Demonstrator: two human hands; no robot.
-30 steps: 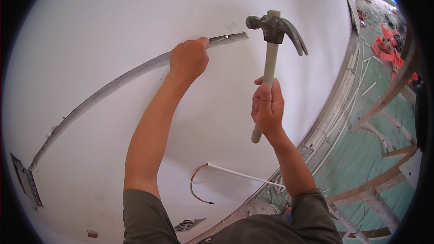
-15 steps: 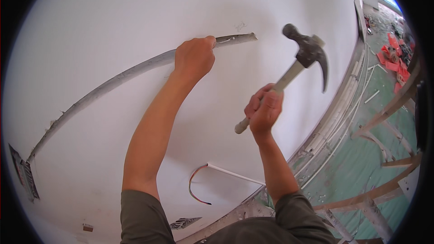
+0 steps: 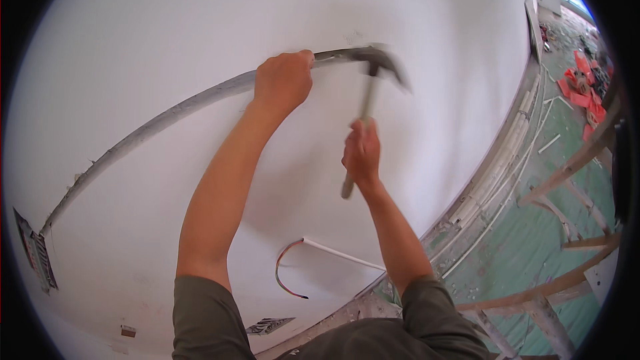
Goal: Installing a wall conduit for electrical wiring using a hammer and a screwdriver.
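Observation:
A long grey groove (image 3: pixel 180 112) is cut into the white wall (image 3: pixel 167 33), curving across the view. My left hand (image 3: pixel 283 81) is closed against the groove near its right end. Whatever those fingers hold is hidden; a thin grey piece shows just beyond them. In my right hand (image 3: pixel 362 152) is a claw hammer (image 3: pixel 368 97), gripped low on its pale handle. Its dark head, smeared by motion, lies over the right end of the groove, to the right of my left hand. I cannot tell whether the head touches anything.
Coloured wires (image 3: pixel 277 270) hang from a white conduit (image 3: pixel 340 253) low on the wall. Wall openings (image 3: pixel 35 251) sit at lower left and bottom. Along the wall's foot lie white pipes (image 3: pixel 497 160). Right are a wooden frame (image 3: pixel 520 297), green floor covering (image 3: pixel 493 253) and red items (image 3: pixel 581 87).
The hammer has swung left and up from beside my left hand to the groove's right end, my right hand moving left with it. My left hand has stayed nearly in place, closed.

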